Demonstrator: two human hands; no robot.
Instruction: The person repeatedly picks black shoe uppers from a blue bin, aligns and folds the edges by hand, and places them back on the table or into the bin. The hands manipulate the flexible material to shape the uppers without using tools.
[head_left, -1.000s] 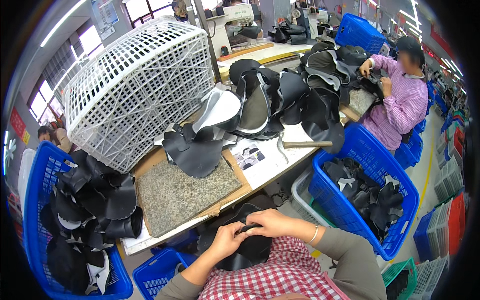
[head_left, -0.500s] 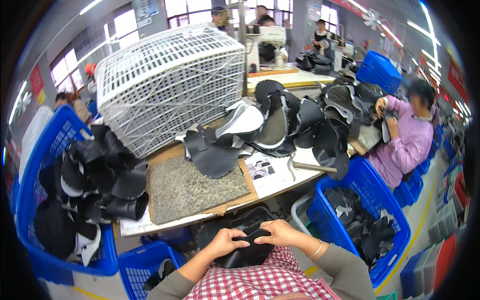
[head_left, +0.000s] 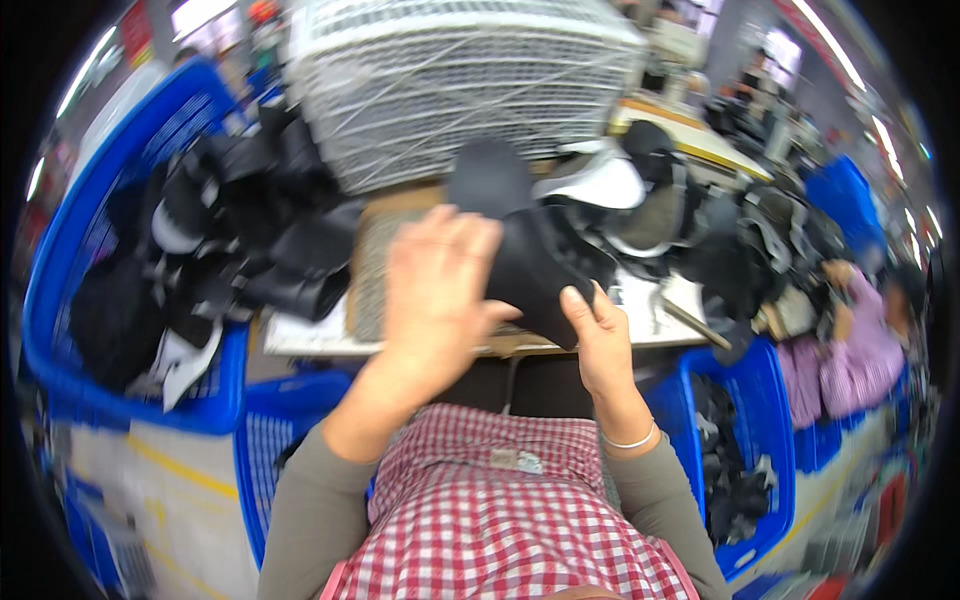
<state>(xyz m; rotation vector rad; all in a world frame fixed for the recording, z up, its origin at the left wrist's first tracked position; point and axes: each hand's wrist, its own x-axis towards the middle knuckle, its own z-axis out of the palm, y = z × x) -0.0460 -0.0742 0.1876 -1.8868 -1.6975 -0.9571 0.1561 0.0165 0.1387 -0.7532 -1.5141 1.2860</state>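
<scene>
A black, leather-like shoe upper piece (head_left: 535, 270) is raised over the front of the table. My right hand (head_left: 603, 345) pinches its lower right edge, thumb on top. At the piece's left side is my left hand (head_left: 435, 290), smeared by motion, its back showing and its thumb spread away from the fingers; it looks open against or just above the piece. Under my left hand lies a rough grey slab (head_left: 375, 260), partly hidden. Beyond the piece, another black flap (head_left: 488, 178) and a white-lined upper (head_left: 600, 182) lie on the table.
A large white slatted crate (head_left: 470, 95) stands at the back. Blue baskets hold black pieces at left (head_left: 236, 385) and right (head_left: 785, 440); another blue basket (head_left: 262, 420) stands below the table. A hammer-like handle (head_left: 695, 324) lies at right, near a co-worker in pink (head_left: 860, 370).
My hands have moved up from my lap to above the table with the black piece. The left hand has come away from its pinch. The view has tilted down and turned left.
</scene>
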